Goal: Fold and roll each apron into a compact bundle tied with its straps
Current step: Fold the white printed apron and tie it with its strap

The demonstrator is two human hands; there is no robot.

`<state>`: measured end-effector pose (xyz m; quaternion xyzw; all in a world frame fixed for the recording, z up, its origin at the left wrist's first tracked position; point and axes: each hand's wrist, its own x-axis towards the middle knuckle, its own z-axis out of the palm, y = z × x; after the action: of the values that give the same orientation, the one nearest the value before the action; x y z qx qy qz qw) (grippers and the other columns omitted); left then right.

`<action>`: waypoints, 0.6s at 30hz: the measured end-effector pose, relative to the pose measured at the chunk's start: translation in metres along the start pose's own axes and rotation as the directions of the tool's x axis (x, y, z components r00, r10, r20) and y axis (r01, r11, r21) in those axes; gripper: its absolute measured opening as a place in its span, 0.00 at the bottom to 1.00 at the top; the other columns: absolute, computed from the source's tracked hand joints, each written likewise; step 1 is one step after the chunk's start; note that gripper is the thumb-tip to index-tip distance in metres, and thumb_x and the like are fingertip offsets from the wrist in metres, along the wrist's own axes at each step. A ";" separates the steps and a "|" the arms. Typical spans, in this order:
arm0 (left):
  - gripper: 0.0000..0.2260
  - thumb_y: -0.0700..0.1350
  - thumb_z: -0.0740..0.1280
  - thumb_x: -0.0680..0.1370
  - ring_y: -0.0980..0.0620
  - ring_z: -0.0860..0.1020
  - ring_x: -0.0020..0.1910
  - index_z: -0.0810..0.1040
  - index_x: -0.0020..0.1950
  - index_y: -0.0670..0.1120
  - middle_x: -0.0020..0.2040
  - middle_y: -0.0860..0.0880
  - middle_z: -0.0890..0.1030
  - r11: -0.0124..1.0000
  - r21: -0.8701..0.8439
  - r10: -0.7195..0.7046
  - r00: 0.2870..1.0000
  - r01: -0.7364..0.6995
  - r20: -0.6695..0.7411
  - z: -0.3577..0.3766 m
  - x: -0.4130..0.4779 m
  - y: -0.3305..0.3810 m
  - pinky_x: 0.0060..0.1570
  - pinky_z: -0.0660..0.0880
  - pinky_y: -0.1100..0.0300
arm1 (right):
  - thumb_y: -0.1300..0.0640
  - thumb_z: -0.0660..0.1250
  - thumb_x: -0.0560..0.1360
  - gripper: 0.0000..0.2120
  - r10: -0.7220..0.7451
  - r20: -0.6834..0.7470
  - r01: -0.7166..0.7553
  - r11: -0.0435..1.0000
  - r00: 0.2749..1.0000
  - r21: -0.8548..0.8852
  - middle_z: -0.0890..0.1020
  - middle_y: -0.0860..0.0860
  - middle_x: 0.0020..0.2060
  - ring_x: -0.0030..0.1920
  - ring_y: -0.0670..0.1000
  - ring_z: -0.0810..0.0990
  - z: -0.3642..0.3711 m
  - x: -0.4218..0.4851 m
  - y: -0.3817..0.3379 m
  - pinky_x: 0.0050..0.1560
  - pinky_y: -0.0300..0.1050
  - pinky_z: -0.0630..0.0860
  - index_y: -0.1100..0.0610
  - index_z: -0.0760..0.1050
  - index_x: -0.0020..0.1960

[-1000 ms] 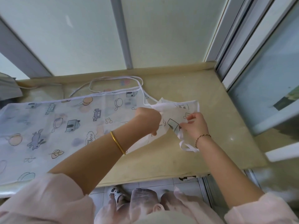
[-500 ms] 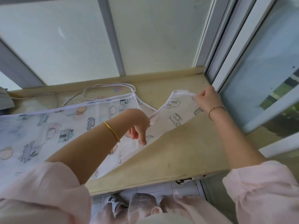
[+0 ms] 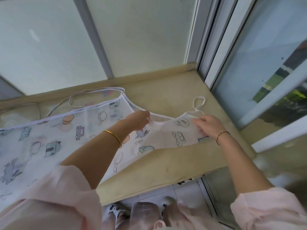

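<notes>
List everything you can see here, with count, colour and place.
Apron: one, white with cartoon prints, spread on ledge.
Tie: one, white, looped behind apron.
Neck loop: one, white, at apron's right end.
Ledge: one, beige, under windows.
Windows: several, pale frames, behind and right of ledge.
Bangle: one, gold, left wrist.
Bracelet: one, dark, right wrist.
Left hand: one, pinches apron's top edge.
Right hand: one, flat on apron.

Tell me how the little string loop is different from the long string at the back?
The long strap stretches in a flat loop along the counter; the small strap loop is short and rounded. The long strap joins the apron at its wide part, the small strap loop at its narrow end. Both are thin and white.
</notes>
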<state>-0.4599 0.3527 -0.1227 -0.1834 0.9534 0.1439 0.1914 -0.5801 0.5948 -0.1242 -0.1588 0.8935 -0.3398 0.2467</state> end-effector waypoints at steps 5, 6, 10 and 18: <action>0.17 0.36 0.59 0.79 0.39 0.76 0.56 0.64 0.67 0.36 0.66 0.39 0.66 0.984 0.079 -0.152 0.980 0.163 -0.126 0.021 0.007 0.003 0.49 0.75 0.50 | 0.49 0.51 0.81 0.16 0.031 -0.195 -0.102 0.926 0.980 -0.363 0.77 0.55 0.43 0.45 0.57 0.76 0.015 0.011 0.025 0.39 0.44 0.66 0.56 0.72 0.45; 0.17 0.37 0.61 0.79 0.38 0.77 0.53 0.62 0.66 0.37 0.66 0.38 0.64 0.982 0.010 -0.184 0.967 0.189 -0.175 0.025 0.006 0.009 0.44 0.74 0.50 | 0.49 0.49 0.82 0.17 0.047 -0.221 -0.135 0.906 0.974 -0.402 0.78 0.56 0.48 0.49 0.58 0.77 0.020 0.012 0.029 0.42 0.44 0.67 0.56 0.73 0.53; 0.18 0.43 0.60 0.81 0.39 0.73 0.58 0.59 0.69 0.44 0.75 0.40 0.49 0.985 -0.123 -0.159 0.931 0.125 -0.328 0.033 -0.001 0.020 0.43 0.74 0.50 | 0.51 0.48 0.83 0.18 0.136 -0.291 -0.251 0.878 0.947 -0.408 0.78 0.56 0.57 0.56 0.58 0.77 0.030 0.016 0.033 0.46 0.45 0.66 0.55 0.70 0.64; 0.20 0.65 0.64 0.73 0.51 0.72 0.39 0.67 0.42 0.49 0.44 0.54 0.71 0.939 0.128 0.321 0.947 -0.319 0.004 0.026 -0.048 0.021 0.36 0.66 0.58 | 0.58 0.50 0.82 0.15 0.162 -0.277 -0.276 0.851 0.947 -0.446 0.78 0.57 0.56 0.55 0.59 0.78 0.034 0.025 0.038 0.46 0.45 0.66 0.56 0.68 0.65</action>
<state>-0.4191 0.3949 -0.1211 -0.0147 0.9793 0.1105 0.1689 -0.5867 0.5934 -0.1806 -0.0711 0.9843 -0.0935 0.1321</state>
